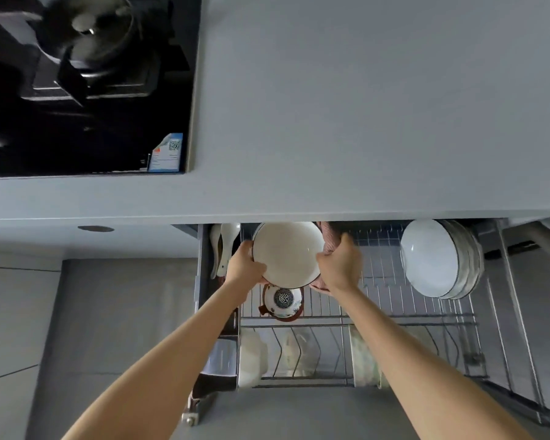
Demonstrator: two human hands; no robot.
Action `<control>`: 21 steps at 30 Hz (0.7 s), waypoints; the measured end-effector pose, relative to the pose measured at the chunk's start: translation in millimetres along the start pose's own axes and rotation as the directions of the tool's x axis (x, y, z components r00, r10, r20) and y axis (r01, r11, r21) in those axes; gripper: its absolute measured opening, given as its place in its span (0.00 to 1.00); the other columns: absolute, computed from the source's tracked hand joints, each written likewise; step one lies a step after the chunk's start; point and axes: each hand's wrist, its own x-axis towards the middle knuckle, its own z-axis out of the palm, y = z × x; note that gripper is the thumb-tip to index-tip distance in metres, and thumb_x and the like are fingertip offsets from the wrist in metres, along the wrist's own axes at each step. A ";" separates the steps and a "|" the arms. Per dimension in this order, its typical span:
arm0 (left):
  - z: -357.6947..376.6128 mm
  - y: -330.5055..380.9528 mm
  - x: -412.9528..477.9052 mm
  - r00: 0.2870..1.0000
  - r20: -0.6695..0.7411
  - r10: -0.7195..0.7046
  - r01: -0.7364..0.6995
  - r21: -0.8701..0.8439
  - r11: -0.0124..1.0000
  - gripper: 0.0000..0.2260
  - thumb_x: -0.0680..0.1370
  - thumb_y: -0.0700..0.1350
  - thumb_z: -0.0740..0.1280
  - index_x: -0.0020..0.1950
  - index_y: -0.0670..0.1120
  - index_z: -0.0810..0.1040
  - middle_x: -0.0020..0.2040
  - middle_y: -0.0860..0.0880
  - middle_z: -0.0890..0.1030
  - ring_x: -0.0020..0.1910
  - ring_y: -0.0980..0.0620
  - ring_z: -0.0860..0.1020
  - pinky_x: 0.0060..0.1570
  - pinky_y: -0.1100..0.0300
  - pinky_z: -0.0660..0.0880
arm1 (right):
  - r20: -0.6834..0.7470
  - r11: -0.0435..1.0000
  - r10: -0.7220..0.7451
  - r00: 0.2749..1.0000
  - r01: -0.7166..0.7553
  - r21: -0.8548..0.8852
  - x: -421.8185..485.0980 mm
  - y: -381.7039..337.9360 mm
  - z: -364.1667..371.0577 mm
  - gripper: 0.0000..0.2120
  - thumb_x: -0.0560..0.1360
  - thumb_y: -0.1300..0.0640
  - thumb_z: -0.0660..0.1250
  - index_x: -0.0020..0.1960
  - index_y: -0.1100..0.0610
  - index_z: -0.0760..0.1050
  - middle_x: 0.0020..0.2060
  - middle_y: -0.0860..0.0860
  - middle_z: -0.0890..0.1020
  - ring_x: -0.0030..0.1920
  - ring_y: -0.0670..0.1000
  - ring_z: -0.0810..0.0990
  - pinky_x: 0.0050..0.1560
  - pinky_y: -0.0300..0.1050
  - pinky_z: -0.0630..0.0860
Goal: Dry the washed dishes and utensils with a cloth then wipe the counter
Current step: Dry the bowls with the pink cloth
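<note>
A white bowl with a dark rim (286, 252) is held over the pulled-out wire dish drawer (394, 319) under the grey counter (362, 106). My left hand (245, 262) grips its left rim. My right hand (340, 262) grips its right side together with a pink cloth (329, 238), which shows behind and below the hand. Just beneath the bowl, a small patterned bowl with a red-brown rim (283, 301) sits in the rack.
A stack of white plates (435, 258) stands on edge at the drawer's right. White ladles (224, 246) lie at its left side. More dishes sit in the front rack (299, 354). A black hob with a pot (83, 74) is at upper left.
</note>
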 end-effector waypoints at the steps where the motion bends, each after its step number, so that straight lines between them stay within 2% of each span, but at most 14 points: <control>1: -1.0 1.4 6.7 1.000 -0.005 0.012 -0.012 0.011 1.000 0.28 0.73 0.28 0.62 0.71 0.44 0.64 0.57 0.41 0.77 0.49 0.45 0.77 0.37 0.57 0.80 | 0.007 1.000 0.010 1.000 -0.010 -0.001 5.9 1.0 4.5 0.12 0.69 0.68 0.69 0.44 0.59 0.66 0.38 0.56 0.77 0.36 0.55 0.76 0.30 0.40 0.66; 4: -4.4 5.9 26.1 0.997 -0.052 0.064 -0.059 0.104 0.993 0.24 0.72 0.30 0.65 0.67 0.42 0.71 0.56 0.42 0.79 0.47 0.46 0.78 0.43 0.51 0.81 | 0.017 0.999 0.036 0.999 -0.036 -0.015 20.2 1.1 15.4 0.10 0.71 0.66 0.69 0.48 0.62 0.69 0.41 0.57 0.79 0.37 0.54 0.74 0.28 0.37 0.63; 8: -3.5 3.9 42.0 0.992 -0.116 0.041 -0.026 0.125 0.992 0.23 0.69 0.29 0.67 0.64 0.41 0.75 0.53 0.44 0.80 0.46 0.45 0.79 0.42 0.50 0.81 | 0.009 0.998 0.036 0.999 -0.036 -0.056 26.6 -1.5 28.9 0.13 0.72 0.65 0.67 0.55 0.66 0.70 0.50 0.62 0.81 0.47 0.60 0.80 0.39 0.42 0.66; 11: -0.5 -2.1 49.8 0.986 -0.165 0.012 0.002 0.086 0.996 0.22 0.68 0.29 0.67 0.60 0.41 0.78 0.47 0.45 0.80 0.46 0.43 0.81 0.43 0.48 0.82 | 0.002 0.997 0.029 1.000 -0.029 -0.072 28.3 -0.4 37.5 0.18 0.71 0.64 0.69 0.59 0.65 0.70 0.54 0.62 0.81 0.52 0.62 0.79 0.44 0.45 0.69; 15: 3.2 -9.8 53.8 0.983 -0.183 -0.004 0.007 0.012 1.000 0.24 0.68 0.28 0.68 0.63 0.43 0.77 0.50 0.42 0.82 0.40 0.47 0.80 0.40 0.52 0.81 | -0.004 0.997 0.044 0.999 -0.044 -0.057 32.9 4.3 46.2 0.21 0.70 0.62 0.71 0.60 0.64 0.70 0.55 0.61 0.81 0.53 0.62 0.79 0.44 0.45 0.69; 21: 3.6 -18.2 58.6 0.979 -0.203 0.012 -0.012 -0.001 1.000 0.26 0.69 0.29 0.69 0.66 0.43 0.75 0.41 0.45 0.79 0.39 0.47 0.79 0.43 0.47 0.81 | 0.007 0.998 0.039 0.999 -0.038 -0.047 34.1 11.4 55.9 0.22 0.68 0.60 0.74 0.58 0.65 0.70 0.54 0.60 0.81 0.52 0.61 0.79 0.46 0.47 0.72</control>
